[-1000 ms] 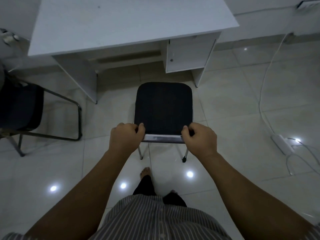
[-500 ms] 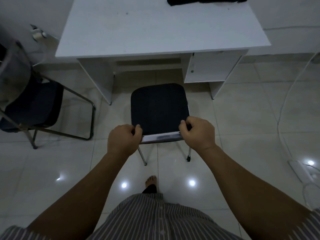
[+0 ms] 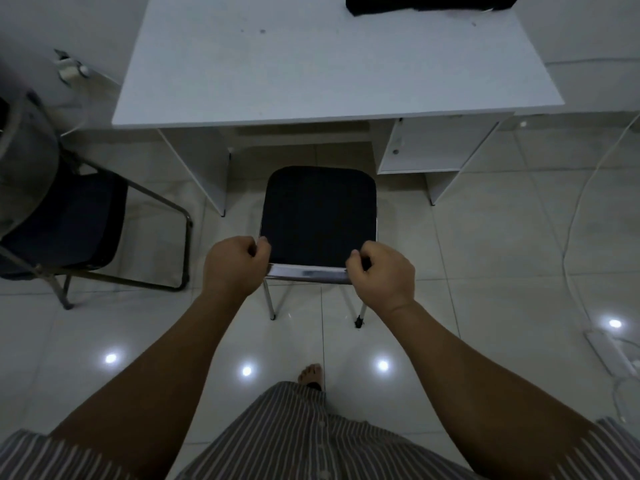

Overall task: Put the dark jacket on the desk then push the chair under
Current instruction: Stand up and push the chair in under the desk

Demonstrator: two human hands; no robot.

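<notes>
The dark jacket (image 3: 429,3) lies folded at the far right of the white desk (image 3: 311,71), cut off by the top of the view. In front of the desk's knee gap stands the chair (image 3: 318,216), with a dark seat and metal legs. Its chrome back rail runs along the near side. My left hand (image 3: 235,265) is closed around the rail's left end and my right hand (image 3: 381,275) around its right end. The seat's front edge lies just short of the desk's near edge.
A second dark chair (image 3: 65,220) with a metal frame stands to the left of the desk. The desk has a side panel (image 3: 204,171) on the left and a cabinet (image 3: 433,147) on the right. A white cable and a power strip (image 3: 609,351) lie on the tiled floor at right.
The chair has slid forward towards the desk with both hands still on its rail. The view has tilted up, so the jacket on the desk now shows.
</notes>
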